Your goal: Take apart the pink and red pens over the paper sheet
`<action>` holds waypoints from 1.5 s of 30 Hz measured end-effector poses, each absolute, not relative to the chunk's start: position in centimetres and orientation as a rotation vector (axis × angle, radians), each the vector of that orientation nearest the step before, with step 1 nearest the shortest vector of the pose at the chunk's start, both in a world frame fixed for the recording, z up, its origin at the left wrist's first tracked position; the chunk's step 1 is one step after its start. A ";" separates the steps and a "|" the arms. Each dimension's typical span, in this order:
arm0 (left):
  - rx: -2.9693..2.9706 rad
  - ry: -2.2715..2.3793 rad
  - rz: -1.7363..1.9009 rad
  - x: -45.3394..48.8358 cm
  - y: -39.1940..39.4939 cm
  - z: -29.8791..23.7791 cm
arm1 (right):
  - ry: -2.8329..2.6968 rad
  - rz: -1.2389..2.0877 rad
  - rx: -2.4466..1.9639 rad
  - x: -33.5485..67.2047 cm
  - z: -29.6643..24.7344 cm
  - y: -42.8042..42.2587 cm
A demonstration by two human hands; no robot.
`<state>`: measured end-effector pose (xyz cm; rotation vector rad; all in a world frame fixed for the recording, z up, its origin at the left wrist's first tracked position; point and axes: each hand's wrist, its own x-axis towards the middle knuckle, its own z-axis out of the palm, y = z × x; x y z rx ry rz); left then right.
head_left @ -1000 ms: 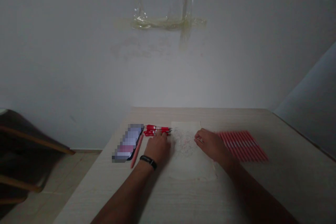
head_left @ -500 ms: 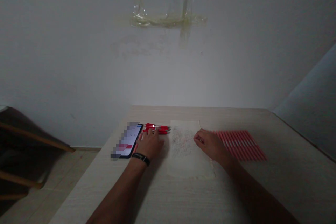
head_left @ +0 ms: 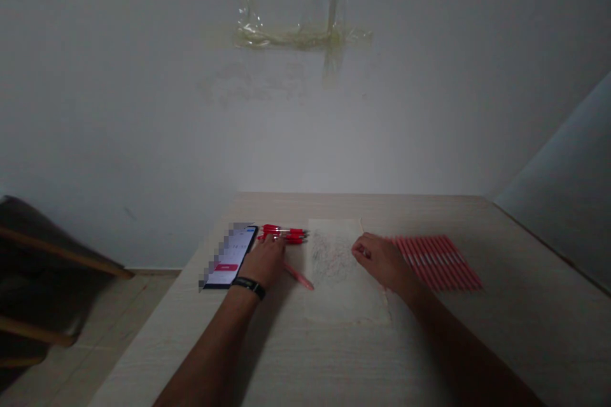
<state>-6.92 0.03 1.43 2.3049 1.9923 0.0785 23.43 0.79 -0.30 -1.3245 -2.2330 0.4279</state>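
My left hand (head_left: 261,262) is curled, palm down, between the phone (head_left: 228,259) and the sheet of paper (head_left: 344,308). A pink pen (head_left: 300,276) sticks out from under it toward the lower right; the grip itself is hidden. Just beyond those fingertips lie several red pens (head_left: 292,233), pointing right. Over the paper's right edge rests my right hand (head_left: 379,259), its fingers pinched together; what they hold, if anything, is too small to make out. Dense scribbled marks cover the paper's upper part.
Several pink pens (head_left: 436,262) lie in a tidy parallel row right of my right hand. The pale wooden table (head_left: 305,369) meets the wall (head_left: 305,146) at the back. Dark furniture with wooden legs (head_left: 57,254) stands on the floor at the left.
The pink pen, earlier lying along the left side of my left hand, now juts out to its lower right. My left hand has shifted slightly left. My right hand stays in place.
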 end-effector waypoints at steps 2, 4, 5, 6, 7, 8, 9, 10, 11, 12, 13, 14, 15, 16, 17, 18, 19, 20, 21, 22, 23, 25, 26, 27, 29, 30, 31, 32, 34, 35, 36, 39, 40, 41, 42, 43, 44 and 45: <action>2.330 1.920 0.120 -7.0 0.1 1.3 | -2.231 0.430 -1.341 23.4 -0.1 0.8; 2.350 1.854 0.179 -7.0 0.2 1.2 | -2.231 0.427 -1.350 23.4 -0.1 0.8; 2.354 1.829 0.203 -7.0 0.2 1.1 | -2.234 0.426 -1.348 23.4 0.0 0.8; 2.355 1.811 0.220 -6.9 0.2 1.1 | -2.239 0.425 -1.345 23.4 0.0 0.8; 2.356 1.799 0.228 -6.9 0.2 1.1 | -2.245 0.423 -1.343 23.3 0.0 0.8; 2.356 1.786 0.228 -6.8 0.2 1.1 | -2.253 0.423 -1.344 23.3 -0.1 0.8; 2.356 1.771 0.220 -6.8 0.2 1.2 | -2.263 0.424 -1.347 23.3 -0.1 0.8; 2.355 1.758 0.212 -6.9 0.2 1.3 | -2.275 0.427 -1.347 23.3 -0.2 0.8; 2.351 1.746 0.209 -6.9 0.2 1.4 | -2.290 0.427 -1.337 23.4 -0.2 0.8; 2.342 1.734 0.211 -6.9 0.2 1.5 | -2.307 0.427 -1.316 23.4 -0.3 0.9; 2.329 1.718 0.221 -6.9 0.2 1.7 | -2.329 0.427 -1.285 23.5 -0.5 0.9; 2.316 1.695 0.242 -6.8 0.2 1.9 | -2.350 0.427 -1.252 23.5 -0.6 0.9; 2.300 1.663 0.271 -6.6 0.2 2.1 | -2.368 0.430 -1.223 23.6 -0.8 0.9; 2.283 1.616 0.302 -6.3 0.1 2.3 | -2.382 0.436 -1.201 23.6 -1.0 0.9; 2.280 1.538 0.349 -5.9 0.1 2.6 | -2.390 0.445 -1.188 23.6 -1.1 0.9; 2.274 1.448 0.394 -5.3 -0.1 2.8 | -2.394 0.456 -1.183 23.6 -1.3 0.8; 2.256 1.372 0.438 -4.7 -0.2 3.0 | -2.395 0.466 -1.182 23.5 -1.4 0.8; 2.231 1.322 0.479 -4.0 -0.4 3.1 | -2.394 0.473 -1.185 23.5 -1.5 0.7; 2.207 1.299 0.528 -3.3 -0.6 3.2 | -2.392 0.476 -1.190 23.5 -1.5 0.7; 2.193 1.248 0.558 -2.6 -0.8 3.1 | -2.390 0.478 -1.192 23.4 -1.5 0.7; 2.175 1.205 0.586 -2.0 -1.0 3.0 | -2.389 0.482 -1.188 23.4 -1.4 0.7; 2.127 1.164 0.635 -1.1 -1.3 2.6 | -2.367 0.491 -1.172 23.3 -1.3 0.7; 2.112 1.143 0.648 -0.8 -1.4 2.3 | -2.338 0.499 -1.164 23.3 -1.2 0.8; 2.111 1.131 0.664 -0.6 -1.5 2.0 | -2.293 0.517 -1.158 23.2 -1.1 0.9; 2.127 1.171 0.692 -0.5 -1.5 1.6 | -2.161 0.582 -1.157 23.1 -0.8 0.9; 2.145 1.203 0.695 -0.5 -1.4 1.4 | -2.092 0.629 -1.159 23.0 -0.6 0.9; 2.162 1.238 0.694 -0.6 -1.4 1.3 | -2.034 0.681 -1.161 23.0 -0.3 0.8; 2.179 1.267 0.691 -0.7 -1.3 1.3 | -1.991 0.731 -1.167 23.0 -0.1 0.7; 2.205 1.298 0.699 -0.9 -1.2 1.2 | -1.954 0.805 -1.194 22.9 0.4 0.5; 2.218 1.302 0.711 -0.9 -1.1 1.2 | -1.950 0.830 -1.209 22.9 0.5 0.3; 2.232 1.298 0.724 -1.0 -1.1 1.2 | -1.950 0.844 -1.220 22.8 0.6 0.2; 2.269 1.267 0.734 -1.0 -1.1 1.2 | -1.982 0.836 -1.207 22.4 0.5 0.0; 2.276 1.256 0.731 -0.9 -1.1 1.1 | -2.003 0.824 -1.193 22.3 0.3 0.0; 2.278 1.248 0.729 -0.9 -1.1 1.0 | -2.025 0.811 -1.182 22.1 0.2 0.1; 2.276 1.246 0.730 -0.9 -1.1 0.9 | -2.047 0.804 -1.175 22.0 0.0 0.1; 2.270 1.252 0.737 -0.9 -1.0 0.8 | -2.067 0.804 -1.171 22.0 -0.1 0.1; 2.262 1.265 0.752 -0.9 -1.0 0.7 | -2.083 0.801 -1.175 22.0 -0.3 0.2; 2.252 1.284 0.772 -1.0 -0.9 0.7 | -2.098 0.790 -1.186 22.1 -0.3 0.3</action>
